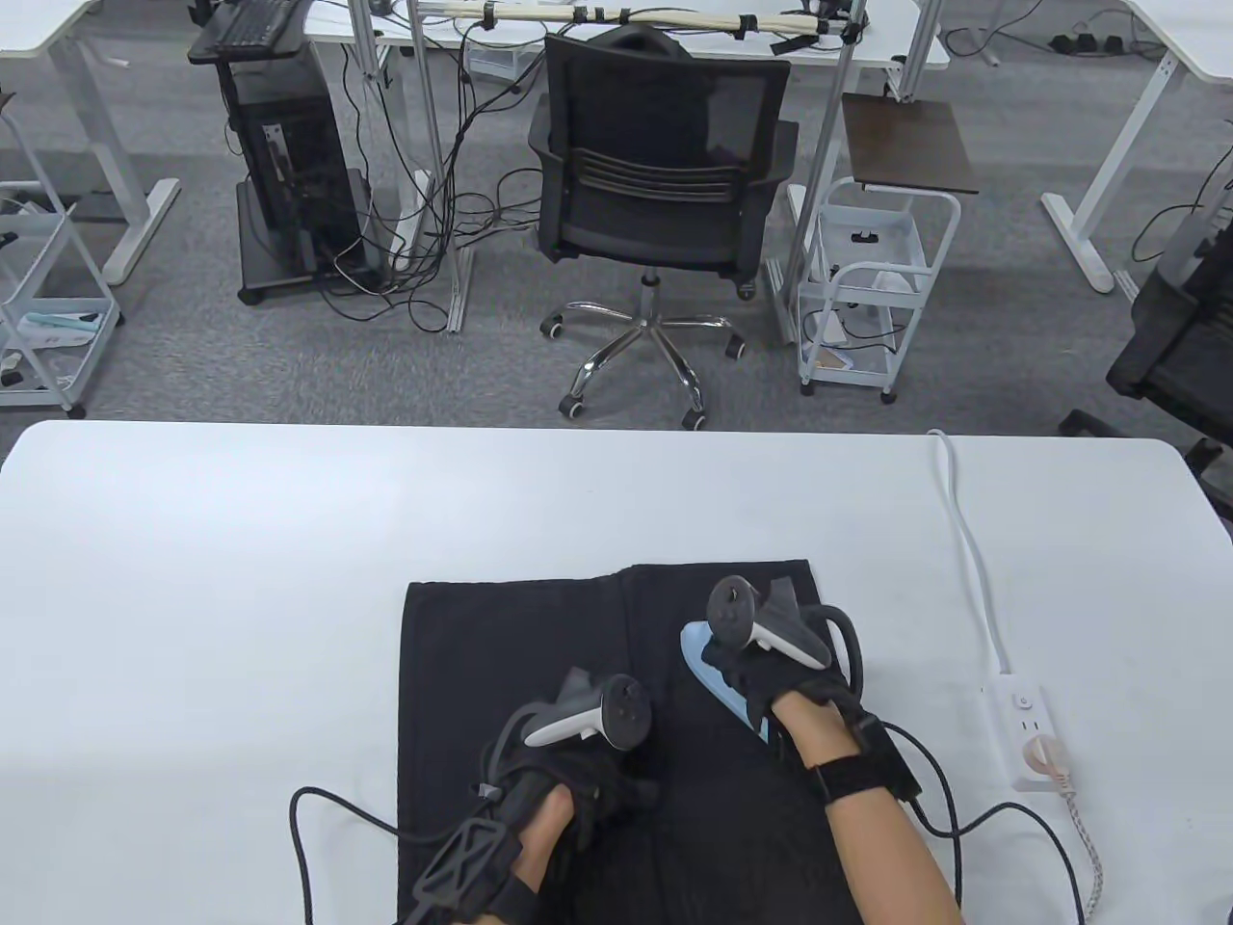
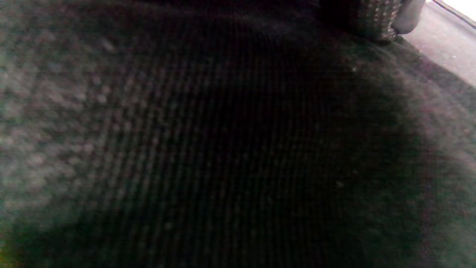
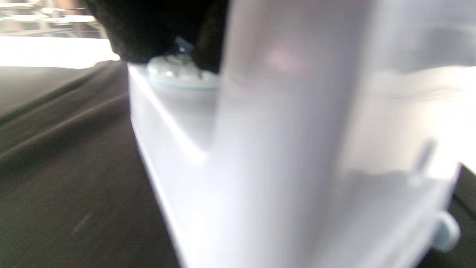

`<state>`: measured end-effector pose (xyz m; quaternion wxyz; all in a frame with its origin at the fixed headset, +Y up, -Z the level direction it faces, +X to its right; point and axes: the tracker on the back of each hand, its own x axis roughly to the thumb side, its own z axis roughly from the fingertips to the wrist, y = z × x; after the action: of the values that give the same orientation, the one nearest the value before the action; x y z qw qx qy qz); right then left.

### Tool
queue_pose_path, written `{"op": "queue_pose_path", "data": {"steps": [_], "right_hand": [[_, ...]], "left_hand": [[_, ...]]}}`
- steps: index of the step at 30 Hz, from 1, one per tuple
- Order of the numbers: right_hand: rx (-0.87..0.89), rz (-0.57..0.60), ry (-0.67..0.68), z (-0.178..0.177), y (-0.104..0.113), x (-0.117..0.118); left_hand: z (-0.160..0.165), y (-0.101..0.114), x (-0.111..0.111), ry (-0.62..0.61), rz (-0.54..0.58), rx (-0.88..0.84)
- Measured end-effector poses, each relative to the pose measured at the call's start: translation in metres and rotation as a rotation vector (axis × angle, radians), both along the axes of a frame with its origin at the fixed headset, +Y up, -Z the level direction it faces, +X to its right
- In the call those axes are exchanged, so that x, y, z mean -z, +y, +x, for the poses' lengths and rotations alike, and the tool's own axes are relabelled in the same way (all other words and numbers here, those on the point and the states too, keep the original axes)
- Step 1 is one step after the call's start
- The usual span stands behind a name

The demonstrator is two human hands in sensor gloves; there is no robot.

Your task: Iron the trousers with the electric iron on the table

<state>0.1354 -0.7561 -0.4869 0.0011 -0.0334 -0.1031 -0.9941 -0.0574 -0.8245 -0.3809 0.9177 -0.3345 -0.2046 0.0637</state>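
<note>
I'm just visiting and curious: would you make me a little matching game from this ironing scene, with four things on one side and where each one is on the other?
Things:
1. iron
2. left hand
3. power strip
4. office chair

Places:
A. on the floor beyond the table's far edge
B. resting on the near left part of the trousers
C. on the table, right of the trousers
D. on the trousers, under the right hand

Pairs: 1-D, 2-B, 3-C, 4-A
</note>
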Motion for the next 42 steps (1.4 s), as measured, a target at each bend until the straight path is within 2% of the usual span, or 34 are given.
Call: {"op": "queue_pose_path", "data": {"steps": [3, 5, 12, 16, 20, 22, 26, 31, 34, 38, 42], "right_hand": [[-0.002, 0.005, -0.115, 0.001, 0.001, 0.026], [-0.001, -0.001, -0.137, 0.001, 0.001, 0.032], [-0.005, -0.004, -0.145, 0.001, 0.001, 0.019], [-0.001, -0.006, -0.058, 0.000, 0.000, -0.009], [-0.005, -0.003, 0.049, -0.001, -0.001, -0.051], [-0.008, -0.002, 0.118, 0.000, -0.002, -0.082], [-0.009, -0.004, 0.203, 0.003, -0.003, -0.129], [-0.013, -0.015, 0.282, 0.005, -0.004, -0.175], [-0.012, -0.003, 0.307, 0.007, -0.004, -0.189], [0.007, -0.013, 0.308, 0.008, -0.004, -0.189], [0.017, -0.017, 0.281, 0.007, -0.002, -0.188]], "left_hand": [[0.000, 0.000, 0.000, -0.001, -0.001, 0.001], [0.000, 0.000, 0.000, 0.000, -0.002, 0.000], [0.000, 0.000, -0.001, 0.000, -0.003, 0.000], [0.000, 0.000, -0.001, 0.000, -0.008, 0.002], [0.000, 0.000, -0.001, 0.000, -0.007, 0.002], [-0.001, 0.000, -0.001, 0.000, -0.007, 0.002], [-0.001, 0.000, -0.001, 0.000, -0.005, 0.002], [-0.001, 0.000, -0.001, 0.000, -0.003, -0.002], [-0.001, 0.000, -0.001, -0.001, 0.004, -0.003], [-0.001, 0.001, 0.000, -0.004, 0.015, 0.001], [-0.003, 0.012, 0.001, -0.009, 0.087, 0.013]]}}
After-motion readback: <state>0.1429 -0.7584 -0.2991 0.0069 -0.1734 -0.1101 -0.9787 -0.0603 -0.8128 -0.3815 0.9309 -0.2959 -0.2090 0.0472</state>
